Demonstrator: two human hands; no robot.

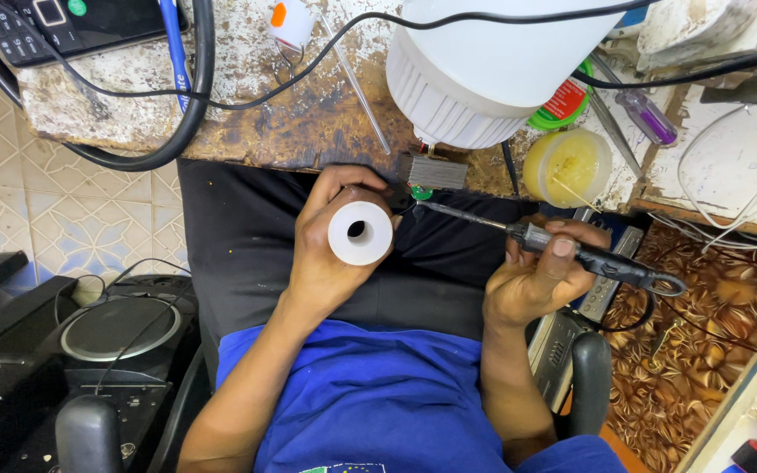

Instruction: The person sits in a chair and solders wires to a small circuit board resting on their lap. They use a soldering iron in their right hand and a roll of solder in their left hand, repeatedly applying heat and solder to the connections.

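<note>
At the far left, the black audio equipment (89,350) is standing on the tiled floor (72,219), well apart from my arms, so there is open room on that side. Above it, a thick black cable (187,114) is hanging in a loop over the worn edge of the workbench (308,123).

My left hand (330,254) is holding a white cylindrical part (360,233) over my lap, just below the bench edge. My fingers (330,180) are closing around its body, and its round end with a dark hole is facing up to me. Near its top, a small green piece (420,193) is showing, with thin wires I cannot follow well.

Above, the big white lamp housing (492,70) is sitting on the bench and reaching over its edge.

My right hand (532,280) is gripping the black handle of a soldering iron (562,250), thumb pressing on top. The metal tip is pointing left and is arriving at the green piece beside the white part. Between my two hands only a narrow gap is staying free.

To the right, a yellow tub of paste (567,166) is resting near the bench corner, and a patterned brown surface (711,324) is lying below it.
</note>
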